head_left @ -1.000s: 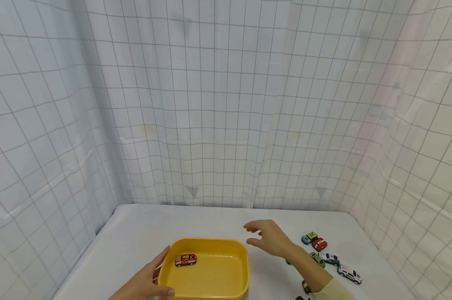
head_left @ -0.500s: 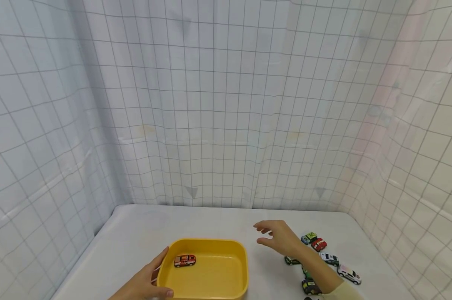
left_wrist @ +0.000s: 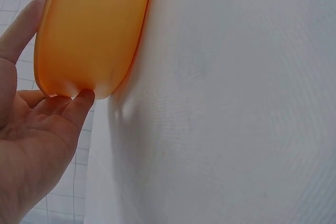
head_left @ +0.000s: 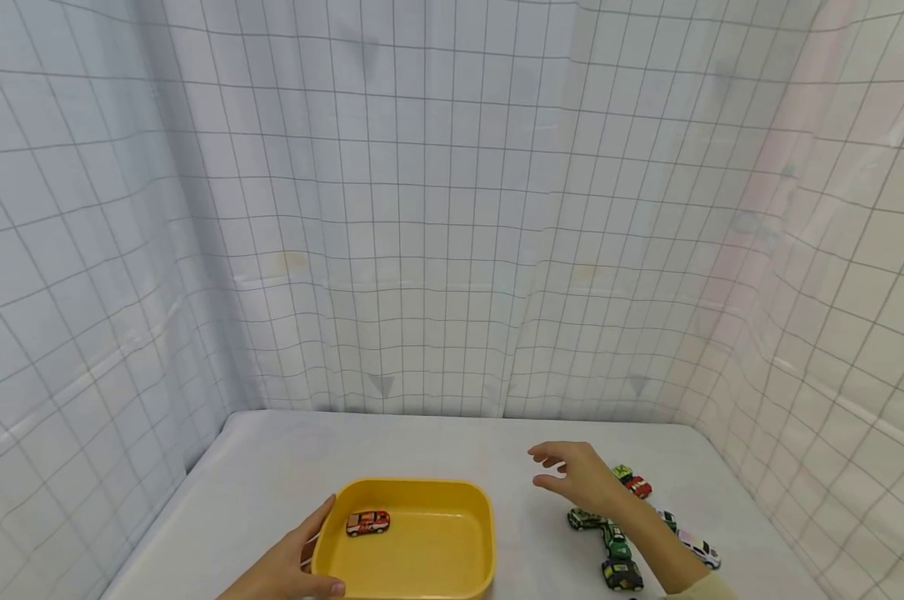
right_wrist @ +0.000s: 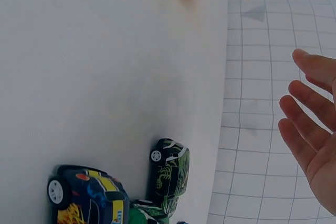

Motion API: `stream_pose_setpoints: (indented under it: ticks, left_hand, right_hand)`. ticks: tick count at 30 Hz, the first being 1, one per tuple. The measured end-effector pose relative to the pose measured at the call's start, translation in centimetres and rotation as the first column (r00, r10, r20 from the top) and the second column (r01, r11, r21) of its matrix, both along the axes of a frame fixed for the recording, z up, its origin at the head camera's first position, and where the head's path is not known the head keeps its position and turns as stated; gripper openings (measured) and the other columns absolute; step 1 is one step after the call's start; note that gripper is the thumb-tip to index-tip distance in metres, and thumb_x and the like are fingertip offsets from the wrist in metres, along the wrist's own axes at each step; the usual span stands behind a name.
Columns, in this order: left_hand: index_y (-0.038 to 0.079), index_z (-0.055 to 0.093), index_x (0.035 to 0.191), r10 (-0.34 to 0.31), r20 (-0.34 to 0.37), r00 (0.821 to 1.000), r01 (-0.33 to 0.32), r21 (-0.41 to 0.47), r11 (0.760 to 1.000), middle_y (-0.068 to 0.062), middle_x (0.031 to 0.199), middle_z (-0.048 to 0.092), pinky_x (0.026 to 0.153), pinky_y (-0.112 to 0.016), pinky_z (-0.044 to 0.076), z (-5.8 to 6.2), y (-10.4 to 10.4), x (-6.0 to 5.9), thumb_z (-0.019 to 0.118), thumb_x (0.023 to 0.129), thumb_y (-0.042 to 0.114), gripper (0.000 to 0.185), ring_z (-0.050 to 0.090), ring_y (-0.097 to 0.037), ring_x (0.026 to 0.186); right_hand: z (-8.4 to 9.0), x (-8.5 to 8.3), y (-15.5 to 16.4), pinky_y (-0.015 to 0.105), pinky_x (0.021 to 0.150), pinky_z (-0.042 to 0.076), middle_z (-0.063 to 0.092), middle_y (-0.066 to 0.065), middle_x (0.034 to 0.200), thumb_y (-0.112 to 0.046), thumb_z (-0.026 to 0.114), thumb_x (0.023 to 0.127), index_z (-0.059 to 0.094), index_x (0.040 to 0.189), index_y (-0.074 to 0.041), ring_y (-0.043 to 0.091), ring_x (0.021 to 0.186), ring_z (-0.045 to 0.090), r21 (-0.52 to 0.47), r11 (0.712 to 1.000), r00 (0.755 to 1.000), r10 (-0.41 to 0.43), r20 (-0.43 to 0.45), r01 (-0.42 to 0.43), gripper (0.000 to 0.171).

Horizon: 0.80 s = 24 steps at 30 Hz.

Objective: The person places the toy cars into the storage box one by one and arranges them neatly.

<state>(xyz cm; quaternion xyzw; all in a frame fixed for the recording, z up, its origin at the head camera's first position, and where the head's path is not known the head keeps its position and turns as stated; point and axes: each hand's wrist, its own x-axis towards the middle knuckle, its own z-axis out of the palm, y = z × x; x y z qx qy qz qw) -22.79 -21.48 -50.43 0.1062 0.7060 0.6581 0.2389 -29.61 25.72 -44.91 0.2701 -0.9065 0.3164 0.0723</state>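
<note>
A yellow plastic bin [head_left: 432, 554] stands at the front of the white table. My left hand [head_left: 294, 560] grips its left side, thumb along the near corner and fingers against the outer wall; the left wrist view shows the fingertips pressed on that wall [left_wrist: 86, 40]. Inside, toward the back left, lies an orange-and-red toy car [head_left: 367, 522]. My right hand [head_left: 581, 479] is in the air right of the bin, holding nothing, fingers loosely bent and thumb apart. Below its wrist sit a dark green toy car [head_left: 585, 518], a green one [head_left: 615, 540] and a dark blue-and-yellow one [head_left: 621, 573].
Behind the right forearm are a red toy car [head_left: 637, 487], a lime green one [head_left: 621, 473], and a white one [head_left: 699, 548], with another partly hidden by the arm. White gridded curtains [head_left: 452, 250] enclose the table [head_left: 422, 442] at the back and both sides.
My right hand has moved to the right, away from the bin and over toward the toy cars. The left hand stays on the bin, and the orange-and-red car lies where it was.
</note>
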Motion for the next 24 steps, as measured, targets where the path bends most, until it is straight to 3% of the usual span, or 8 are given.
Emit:
stream_pose_setpoints:
  ticks: [14,24]
  left_hand:
    - [0.001,-0.014,0.162,-0.013,0.016,1.0,0.013,0.019,1.0,-0.041,0.162,-0.003,0.096,-0.05,0.056,0.0,0.0,-0.1,0.07,0.101,0.017,0.105,0.055,-0.042,0.129]
    - [0.002,-0.013,0.163,-0.022,0.0,1.0,0.022,0.008,1.0,-0.04,0.162,-0.003,0.095,-0.049,0.056,0.0,0.0,-0.3,0.071,0.1,0.017,0.106,0.054,-0.041,0.129]
  right_hand:
    - [0.1,1.0,3.8,0.04,0.085,0.06,0.072,0.004,0.116,-0.023,0.078,0.095,0.071,0.128,-0.009,0.027,0.103,0.07,-0.012,0.999,0.999,-0.034,0.042,0.035,0.036]
    - [-0.8,1.1,7.0,0.03,0.084,0.06,0.072,0.002,0.117,-0.025,0.078,0.095,0.07,0.129,-0.009,0.024,0.102,0.07,-0.015,0.994,0.994,-0.103,0.047,0.104,0.039]
